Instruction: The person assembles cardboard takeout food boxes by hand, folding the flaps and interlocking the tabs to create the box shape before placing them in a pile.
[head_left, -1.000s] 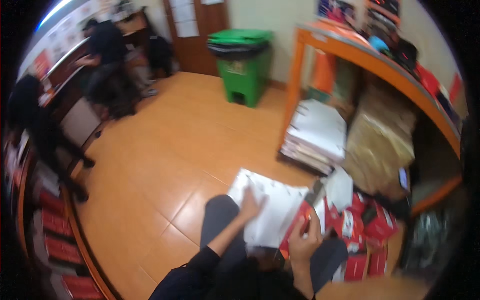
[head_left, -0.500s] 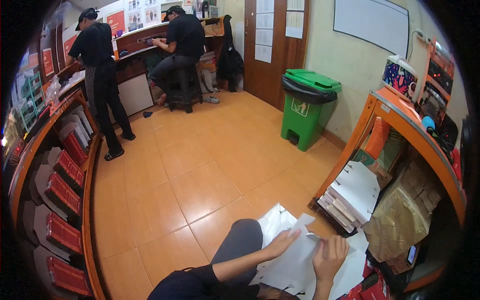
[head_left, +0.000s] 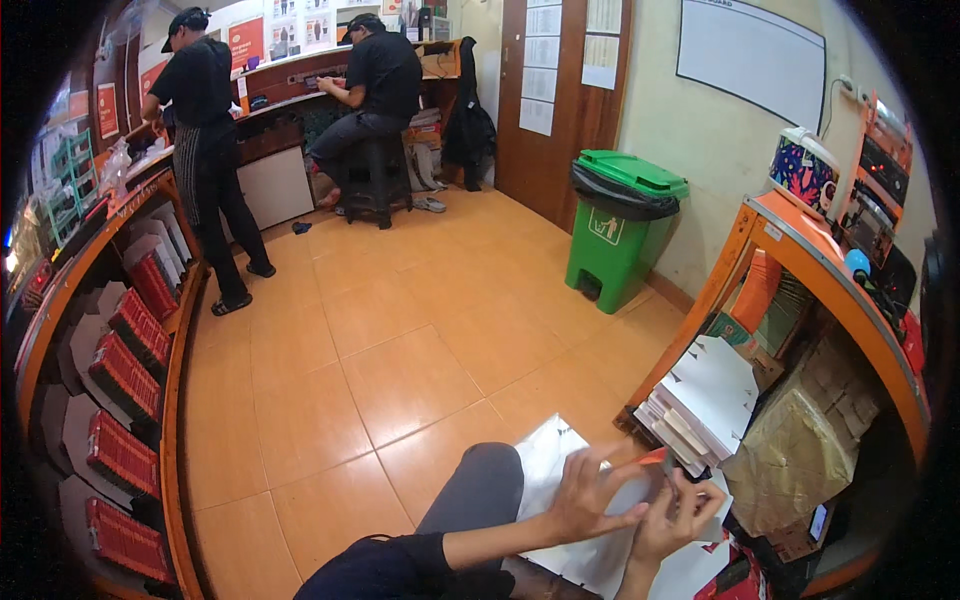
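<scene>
My left hand (head_left: 588, 495) hovers over white flat card sheets (head_left: 548, 448), its fingers spread and blurred by motion. Close beside it, my right hand (head_left: 678, 520) is closed, thumb and fingers pinched together. Around its fingertips shows a small red-orange and grey piece (head_left: 655, 458), too blurred to name. Whether my left fingertips touch that piece, I cannot tell. The white sheets lie beside my bent knee (head_left: 478, 485), partly hidden under both hands.
A stack of white cut card (head_left: 708, 385) and a wrapped brown bundle (head_left: 795, 450) sit in the orange shelf on the right. Red folded boxes (head_left: 125, 375) fill the left rack. A green bin (head_left: 615, 240) stands by the wall. Two people (head_left: 385, 75) are at the far counter.
The white strip in my left hand no longer shows there. My left hand has opened and moved toward my right. A red-orange piece now appears at my right fingertips.
</scene>
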